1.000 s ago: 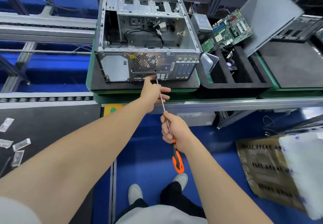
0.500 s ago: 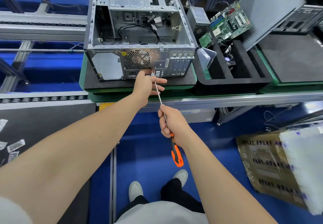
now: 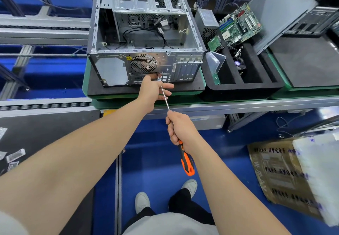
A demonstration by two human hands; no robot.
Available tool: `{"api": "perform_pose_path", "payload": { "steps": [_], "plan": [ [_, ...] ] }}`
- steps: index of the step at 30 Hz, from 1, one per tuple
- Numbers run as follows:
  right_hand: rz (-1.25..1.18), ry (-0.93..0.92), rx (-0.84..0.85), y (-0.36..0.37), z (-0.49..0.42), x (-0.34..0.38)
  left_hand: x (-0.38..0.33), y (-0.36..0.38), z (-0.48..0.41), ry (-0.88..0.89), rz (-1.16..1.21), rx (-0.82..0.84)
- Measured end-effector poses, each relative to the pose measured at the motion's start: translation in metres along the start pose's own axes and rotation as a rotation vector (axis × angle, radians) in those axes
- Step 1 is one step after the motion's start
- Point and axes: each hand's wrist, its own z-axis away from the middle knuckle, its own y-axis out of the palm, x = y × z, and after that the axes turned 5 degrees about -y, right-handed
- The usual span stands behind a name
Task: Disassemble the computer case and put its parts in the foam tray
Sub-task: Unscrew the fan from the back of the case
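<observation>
1. Barely anything has shifted in the last second: the grey metal computer case [image 3: 110, 69] still lies open-sided on the bench's black pad [image 3: 128, 90].
2. The right hand [image 3: 180, 130] keeps its grip curled round the long orange-and-black screwdriver [image 3: 187, 161], tip at the rear panel.
3. The left hand [image 3: 153, 90] steadies that tip with its lower fingers spread; whether its grip pinches, I cannot tell.
4. Likely one rear fastener is still being worked. The black foam tray [image 3: 238, 84] waits just beside.

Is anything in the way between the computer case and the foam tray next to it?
No barrier: the foam tray sits directly right of the computer case. A clear plastic piece leans over the tray's left slot beside the case, and the motherboard overhangs the far end; the near slot ends look open.
</observation>
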Motion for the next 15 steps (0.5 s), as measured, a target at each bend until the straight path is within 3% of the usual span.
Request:
{"api": "perform_pose_path", "payload": {
  "steps": [4, 10, 12, 15],
  "plan": [
    [0.027, -0.015, -0.014, -0.001, 0.000, 0.001, 0.003, 0.001, -0.001, 0.005, 0.014, -0.004],
    [-0.668, 0.101, 0.328, 0.003, 0.003, -0.001, 0.002, -0.004, -0.005, 0.001, 0.021, -0.013],
    [-0.586, 0.092, 0.281, 0.011, 0.003, -0.002, 0.003, -0.004, -0.005, -0.019, 0.098, -0.019],
    [-0.093, -0.023, 0.021, 0.020, 0.005, -0.005, 0.006, -0.001, -0.005, -0.049, 0.212, -0.005]
  ]
}}
